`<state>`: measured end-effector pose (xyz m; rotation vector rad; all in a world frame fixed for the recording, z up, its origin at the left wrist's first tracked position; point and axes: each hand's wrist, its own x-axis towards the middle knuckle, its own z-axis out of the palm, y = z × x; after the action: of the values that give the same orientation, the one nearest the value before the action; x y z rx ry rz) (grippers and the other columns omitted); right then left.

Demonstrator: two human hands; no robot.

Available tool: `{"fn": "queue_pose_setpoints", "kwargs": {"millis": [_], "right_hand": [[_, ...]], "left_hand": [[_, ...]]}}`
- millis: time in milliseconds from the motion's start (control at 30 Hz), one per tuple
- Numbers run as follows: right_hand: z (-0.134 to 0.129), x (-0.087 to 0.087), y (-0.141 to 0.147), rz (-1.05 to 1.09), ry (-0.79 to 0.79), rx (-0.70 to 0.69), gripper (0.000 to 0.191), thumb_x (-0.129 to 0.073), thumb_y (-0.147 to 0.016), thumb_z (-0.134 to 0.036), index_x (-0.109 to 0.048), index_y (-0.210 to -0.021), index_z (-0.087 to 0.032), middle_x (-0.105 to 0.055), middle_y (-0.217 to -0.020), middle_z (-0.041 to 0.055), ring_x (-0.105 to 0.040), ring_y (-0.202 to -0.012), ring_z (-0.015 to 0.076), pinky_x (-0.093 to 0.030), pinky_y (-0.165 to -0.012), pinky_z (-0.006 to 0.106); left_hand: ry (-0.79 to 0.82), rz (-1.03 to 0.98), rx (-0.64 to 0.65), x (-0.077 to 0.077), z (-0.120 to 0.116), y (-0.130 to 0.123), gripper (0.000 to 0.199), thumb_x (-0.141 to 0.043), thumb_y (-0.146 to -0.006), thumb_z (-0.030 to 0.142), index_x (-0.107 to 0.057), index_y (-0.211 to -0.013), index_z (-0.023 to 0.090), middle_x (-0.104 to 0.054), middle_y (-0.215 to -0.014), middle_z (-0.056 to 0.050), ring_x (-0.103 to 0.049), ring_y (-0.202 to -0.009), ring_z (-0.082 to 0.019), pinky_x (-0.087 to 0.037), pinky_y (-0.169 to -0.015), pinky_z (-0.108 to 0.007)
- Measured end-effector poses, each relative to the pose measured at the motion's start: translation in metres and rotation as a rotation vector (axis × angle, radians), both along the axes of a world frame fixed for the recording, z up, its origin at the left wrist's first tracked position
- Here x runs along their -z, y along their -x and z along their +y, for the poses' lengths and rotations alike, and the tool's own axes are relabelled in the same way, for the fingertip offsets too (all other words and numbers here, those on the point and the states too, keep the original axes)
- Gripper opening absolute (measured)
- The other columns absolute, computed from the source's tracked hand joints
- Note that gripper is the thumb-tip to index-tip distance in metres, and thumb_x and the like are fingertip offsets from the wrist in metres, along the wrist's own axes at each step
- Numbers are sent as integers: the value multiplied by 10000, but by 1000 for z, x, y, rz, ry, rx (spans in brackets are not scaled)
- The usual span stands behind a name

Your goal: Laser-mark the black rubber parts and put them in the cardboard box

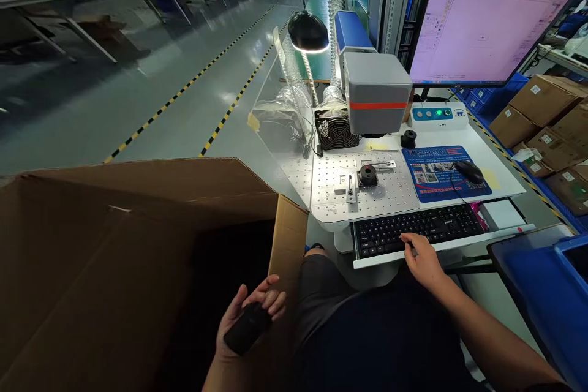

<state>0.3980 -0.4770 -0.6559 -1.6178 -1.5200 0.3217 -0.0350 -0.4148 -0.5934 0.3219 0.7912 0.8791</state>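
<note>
My left hand (250, 315) is palm up at the right edge of a large open cardboard box (290, 239), with a small black part (248, 327) lying in the palm under curled fingers. Over the front edge of the black keyboard (418, 226), my right hand (419, 257) has its fingers drawn together; whether anything is between them is too small to tell. A round black part (368, 175) sits by metal stops on the perforated plate (326, 196), below the grey machine head (379, 89). Another black part (408, 138) stands behind the blue mouse pad (432, 187).
A black lamp (307, 30) shines beside a fan (339, 131). The monitor (487, 24) stands at the back right, above a control box (438, 115). A mouse (468, 171) rests on the pad. Cardboard boxes (544, 101) and a blue tray (572, 257) are at the right.
</note>
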Motion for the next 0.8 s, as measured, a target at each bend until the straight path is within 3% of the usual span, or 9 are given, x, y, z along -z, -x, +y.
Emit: {"fn": "queue_pose_setpoints", "kwargs": {"millis": [133, 333, 533, 667, 800], "right_hand": [[29, -18, -7, -26, -58, 16, 294, -472, -938, -200, -636, -1181, -226, -718, -1132, 83, -664, -1070, 248, -543, -961, 464], [102, -48, -3, 4, -119, 55, 267, -529, -912, -268, -639, -1143, -193, -696, -1129, 112, -639, -1082, 262, -505, -999, 463], [173, -61, 12, 36, 70, 121, 537, -704, -832, -446, -575, -1269, -163, -616, -1291, 154, -551, -1231, 322, -439, -1067, 491], [200, -68, 22, 27, 167, 154, 676, -750, -784, -528, -544, -1319, -170, -559, -1372, 160, -487, -1308, 345, -389, -1104, 489], [220, -74, 32, 3, 206, 177, 710, -774, -734, -586, -564, -1278, -181, -577, -1317, 153, -520, -1242, 338, -417, -1050, 464]], "left_hand": [[15, 18, -7, -2, 1, 0, 502, -779, -778, 464, -665, -1112, 108, -456, -598, 25, -435, -601, -154, -434, -549, -294], [56, 34, -39, -12, -3, -1, 449, -722, -847, 448, -666, -1143, 115, -475, -619, 20, -474, -649, -167, -483, -642, -317], [82, 54, 45, -7, 1, 12, 418, -792, -799, 400, -693, -1123, 154, -501, -640, 10, -522, -709, -196, -499, -704, -344], [106, -15, 4, -4, 1, 13, 447, -758, -824, 452, -696, -1135, 137, -498, -612, 16, -491, -656, -170, -488, -675, -329], [139, -27, -48, -8, 0, 9, 438, -770, -793, 445, -704, -1086, 126, -474, -566, 26, -469, -600, -161, -454, -590, -310]]}}
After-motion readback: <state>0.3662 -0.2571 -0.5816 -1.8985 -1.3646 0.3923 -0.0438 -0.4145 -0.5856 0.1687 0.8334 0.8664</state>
